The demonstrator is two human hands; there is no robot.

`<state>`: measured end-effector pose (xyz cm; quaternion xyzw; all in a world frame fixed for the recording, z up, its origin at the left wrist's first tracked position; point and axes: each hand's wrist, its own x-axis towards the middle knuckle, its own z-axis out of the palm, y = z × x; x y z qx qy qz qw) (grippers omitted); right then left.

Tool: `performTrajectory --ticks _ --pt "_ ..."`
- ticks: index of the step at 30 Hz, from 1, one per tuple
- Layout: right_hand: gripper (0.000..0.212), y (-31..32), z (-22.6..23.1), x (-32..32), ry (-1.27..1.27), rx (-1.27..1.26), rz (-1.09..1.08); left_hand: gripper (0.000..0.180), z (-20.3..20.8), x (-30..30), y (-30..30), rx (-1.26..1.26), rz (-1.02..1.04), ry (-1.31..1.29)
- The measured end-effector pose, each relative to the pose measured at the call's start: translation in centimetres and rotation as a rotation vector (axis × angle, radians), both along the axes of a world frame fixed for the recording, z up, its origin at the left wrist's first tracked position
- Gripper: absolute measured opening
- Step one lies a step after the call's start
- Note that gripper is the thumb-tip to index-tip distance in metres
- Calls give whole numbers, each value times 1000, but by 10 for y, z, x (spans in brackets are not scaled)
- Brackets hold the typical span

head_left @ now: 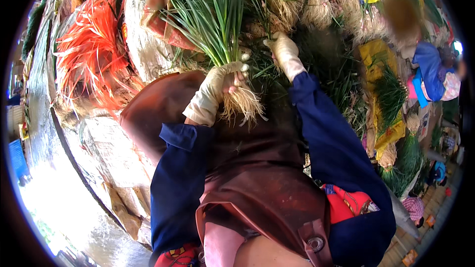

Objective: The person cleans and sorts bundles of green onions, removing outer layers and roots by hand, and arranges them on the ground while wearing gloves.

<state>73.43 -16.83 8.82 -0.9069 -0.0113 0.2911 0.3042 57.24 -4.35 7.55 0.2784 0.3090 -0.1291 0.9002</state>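
Note:
A bunch of spring onions (pixel 222 24) stands up from my left hand (pixel 213 89), which wears a pale glove and is closed round the white stems. Their reddish-white bulbs and stringy roots (pixel 242 103) hang below the fingers, over my brown apron (pixel 247 153). Off to the right, my gloved right hand (pixel 286 54) is closed, its thumb and fingers pinched together. Thin green onion leaves (pixel 267 12) rise from that pinch; their lower ends are hidden by the fingers. Loose green trimmings (pixel 321 64) lie under and beside this hand.
Red-orange plastic strips (pixel 91 49) lie at the left, beside pale sacks (pixel 143 34). Rooted onion bunches (pixel 316 7) line the far side. At the right, more greens (pixel 388 94) rest on a yellow sack (pixel 372 54). A person in blue (pixel 433 71) is beyond.

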Motion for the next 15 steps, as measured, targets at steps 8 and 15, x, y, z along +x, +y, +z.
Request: performTrajectory --ticks 8,15 --pt "15 -9 -6 -34 379 705 41 18 6 7 -11 -38 59 32" --pt "11 -1 -56 -37 -2 916 33 21 20 14 -17 87 44 14"
